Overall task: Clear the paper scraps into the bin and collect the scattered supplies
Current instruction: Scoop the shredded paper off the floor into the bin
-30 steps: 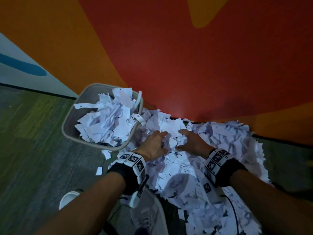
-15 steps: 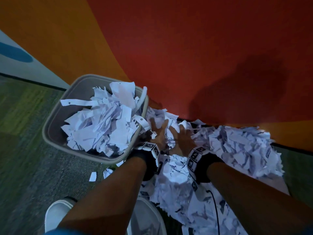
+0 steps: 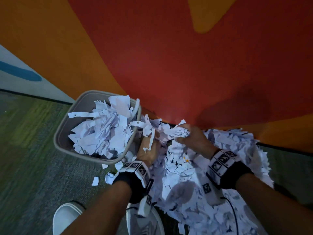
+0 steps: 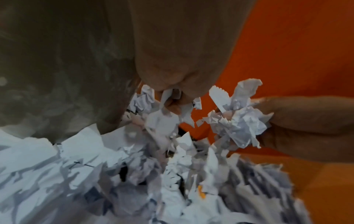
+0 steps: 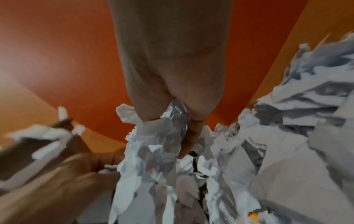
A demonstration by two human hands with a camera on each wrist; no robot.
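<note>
My left hand [image 3: 149, 148] and right hand [image 3: 193, 138] are both lifted above the big heap of paper scraps [image 3: 211, 175] that lies on the floor against the red and orange wall [image 3: 169, 65]. Each hand has its fingers curled round a crumpled bunch of scraps [image 3: 162, 131], and loose strips hang down from my left fingers [image 4: 172, 104]. In the left wrist view my right hand [image 4: 298, 121] shows at the side, clutching its own wad. The grey bin [image 3: 66, 131] stands just beside my left hand, on the carpet [image 3: 33, 158], already piled high with torn paper that rises above its rim. A few stray scraps [image 3: 95, 180] lie on the carpet near the bin's base. A small orange bit [image 3: 187, 160] peeks out of the heap between my wrists; I cannot tell what it is. My white shoe [image 3: 66, 216] shows below.
</note>
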